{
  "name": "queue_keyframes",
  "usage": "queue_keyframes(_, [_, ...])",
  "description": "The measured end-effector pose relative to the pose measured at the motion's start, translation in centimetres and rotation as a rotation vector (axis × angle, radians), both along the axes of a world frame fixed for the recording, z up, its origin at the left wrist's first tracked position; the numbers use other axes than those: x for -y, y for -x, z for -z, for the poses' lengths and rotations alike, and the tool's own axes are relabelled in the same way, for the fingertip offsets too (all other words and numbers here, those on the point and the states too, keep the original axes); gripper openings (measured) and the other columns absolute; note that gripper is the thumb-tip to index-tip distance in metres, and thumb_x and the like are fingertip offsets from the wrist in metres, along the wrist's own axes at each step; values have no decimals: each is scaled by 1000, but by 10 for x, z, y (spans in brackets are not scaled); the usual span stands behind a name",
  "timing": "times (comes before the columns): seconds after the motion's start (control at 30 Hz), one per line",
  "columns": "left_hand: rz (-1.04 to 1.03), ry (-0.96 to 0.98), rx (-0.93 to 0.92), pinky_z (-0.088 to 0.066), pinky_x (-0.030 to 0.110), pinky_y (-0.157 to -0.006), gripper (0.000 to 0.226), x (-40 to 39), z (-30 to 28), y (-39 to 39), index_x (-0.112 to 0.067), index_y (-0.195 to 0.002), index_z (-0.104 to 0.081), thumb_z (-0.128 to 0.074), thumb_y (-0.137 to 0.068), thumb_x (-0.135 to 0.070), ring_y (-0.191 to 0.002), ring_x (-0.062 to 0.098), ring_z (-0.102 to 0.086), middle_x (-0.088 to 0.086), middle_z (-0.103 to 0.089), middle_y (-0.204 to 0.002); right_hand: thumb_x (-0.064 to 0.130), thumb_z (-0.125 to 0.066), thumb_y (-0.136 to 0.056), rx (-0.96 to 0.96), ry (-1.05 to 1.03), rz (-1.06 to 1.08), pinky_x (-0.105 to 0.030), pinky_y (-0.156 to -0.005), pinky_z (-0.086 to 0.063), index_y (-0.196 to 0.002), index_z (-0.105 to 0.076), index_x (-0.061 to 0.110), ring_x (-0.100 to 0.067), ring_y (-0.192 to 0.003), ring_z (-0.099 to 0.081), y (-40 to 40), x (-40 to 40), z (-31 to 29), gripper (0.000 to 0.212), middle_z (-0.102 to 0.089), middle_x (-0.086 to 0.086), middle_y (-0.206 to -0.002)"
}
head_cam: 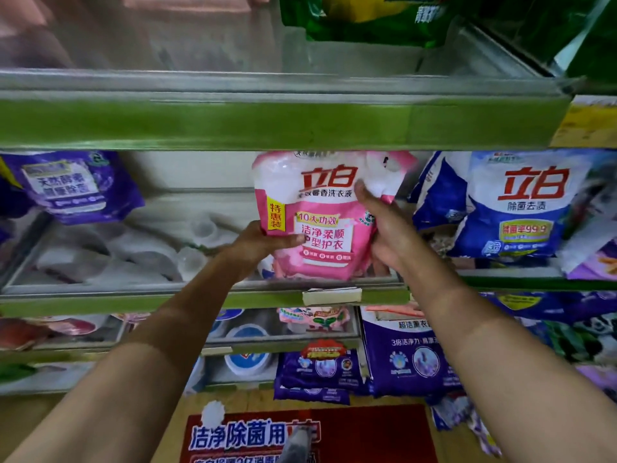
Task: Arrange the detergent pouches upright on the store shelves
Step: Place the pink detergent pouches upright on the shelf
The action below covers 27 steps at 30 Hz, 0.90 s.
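A pink and white detergent pouch (322,208) stands upright at the front of the middle shelf (133,297), its top just under the shelf above. My left hand (260,242) grips its lower left edge, thumb across the front. My right hand (380,225) holds its right side, with fingers curled round the edge and reaching up to the white top part. More white and pink pouches (140,252) lie flat on the same shelf to the left.
A purple pouch (76,185) leans at the far left and blue pouches (521,208) stand to the right. Green pouches (374,18) sit on the upper shelf (267,125). Purple bags (400,359) and tubs fill the lower shelves.
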<state>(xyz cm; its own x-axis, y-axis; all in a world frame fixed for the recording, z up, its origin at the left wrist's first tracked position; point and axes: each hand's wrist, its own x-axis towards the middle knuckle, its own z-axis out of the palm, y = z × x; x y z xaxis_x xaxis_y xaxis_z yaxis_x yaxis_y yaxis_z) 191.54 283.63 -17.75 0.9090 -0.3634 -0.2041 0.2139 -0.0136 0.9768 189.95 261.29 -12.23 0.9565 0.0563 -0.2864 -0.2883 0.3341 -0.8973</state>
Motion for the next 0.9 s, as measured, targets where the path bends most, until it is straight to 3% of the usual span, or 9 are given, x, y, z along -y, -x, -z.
queue_keyframes(0.1, [-55,41,8,-61,37,-79,39,1,-8,8,-21,-98,-76,-85,-62,-32,-97,26,-72,7,-75,-105,50,-72,-74,-7,68,-11,-56,-101,-48,-126,-61,10,-32,-104,-71,-1,1,-16,66,-73,-14,-114])
queue_keyframes(0.23, [-65,46,-17,-61,43,-72,48,-1,-17,31,-24,-98,-77,-88,-60,-51,-90,27,-74,8,-75,-105,47,-73,-81,-50,26,-20,-53,-100,-48,-112,-69,16,-31,-101,-73,11,9,-25,45,-75,-10,-110])
queue_keyframes(0.33, [-46,49,-30,-43,75,-86,41,0,-10,66,-22,-103,-74,-83,-71,-47,-103,52,-63,18,-71,-111,43,-72,-84,-105,-9,-49,-55,-101,-47,-106,-70,17,-31,-101,-72,41,16,-26,33,-76,-10,-108])
queue_keyframes(0.4, [-85,30,-48,-37,80,-87,41,5,-7,93,-21,-99,-75,-85,-69,-47,-105,62,-54,23,-69,-111,43,-70,-85,-141,8,-53,-56,-101,-47,-107,-69,17,-33,-101,-72,66,22,-23,34,-76,-11,-107])
queue_keyframes(0.5, [-71,-35,-91,-52,61,-89,46,26,-13,149,-24,-95,-75,-86,-62,-54,-104,46,-65,15,-72,-110,44,-70,-86,-163,24,-61,-57,-102,-46,-120,-64,13,-36,-104,-69,111,36,-20,46,-74,-14,-112])
queue_keyframes(0.63, [-131,-50,-130,-61,45,-71,69,55,-21,212,-13,-100,-67,-91,-49,-54,-87,34,-73,12,-75,-99,47,-71,-83,-170,17,-111,-57,-99,-48,-122,-62,13,-38,-104,-69,169,65,-27,52,-74,-15,-111])
queue_keyframes(0.77, [-167,-67,-58,-60,43,-71,63,99,-47,272,-11,-102,-64,-83,-56,-49,-79,29,-73,8,-76,-89,47,-69,-86,-130,-1,-125,-57,-99,-48,-122,-63,16,-36,-104,-70,225,105,-46,48,-74,-13,-112])
queue_keyframes(0.9, [-185,-64,18,-58,48,-73,64,150,-83,317,-9,-97,-65,-83,-51,-49,-79,33,-70,19,-73,-94,46,-68,-83,-73,-62,-100,-57,-102,-47,-130,-62,18,-36,-112,-67,275,150,-74,56,-70,-12,-122])
